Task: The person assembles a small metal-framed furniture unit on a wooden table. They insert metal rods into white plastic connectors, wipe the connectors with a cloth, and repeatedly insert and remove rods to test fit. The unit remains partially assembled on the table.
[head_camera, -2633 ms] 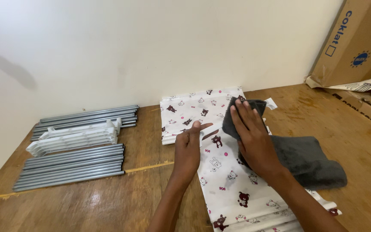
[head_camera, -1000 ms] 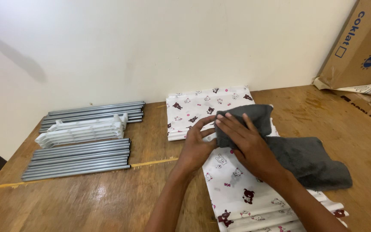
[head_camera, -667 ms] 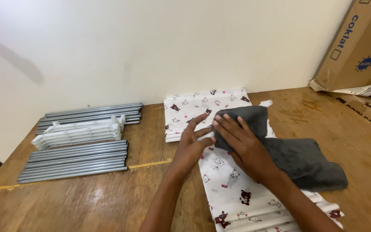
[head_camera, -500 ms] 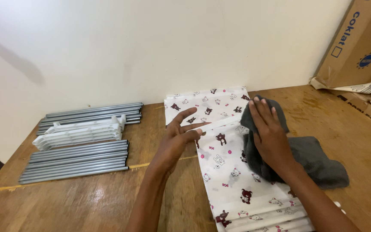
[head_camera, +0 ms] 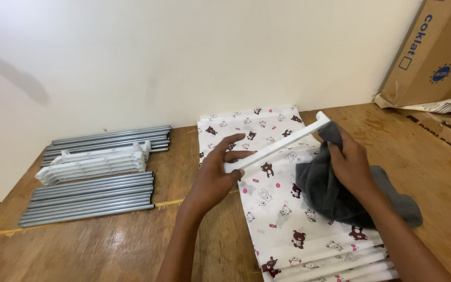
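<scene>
The left hand (head_camera: 212,180) pinches the near end of a long white plastic bar (head_camera: 276,142), its fingers closed on it so the bar slants above the bear-print fabric (head_camera: 277,209) on the worktop (head_camera: 105,245). The right hand (head_camera: 352,166) clutches a grey cloth (head_camera: 330,190) at the bar's far end, seemingly wiping, while grey metal tubes (head_camera: 90,198) lie left.

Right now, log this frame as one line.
left hand: holds white bar | right hand: grips grey cloth at bar end | under: printed fabric
</scene>
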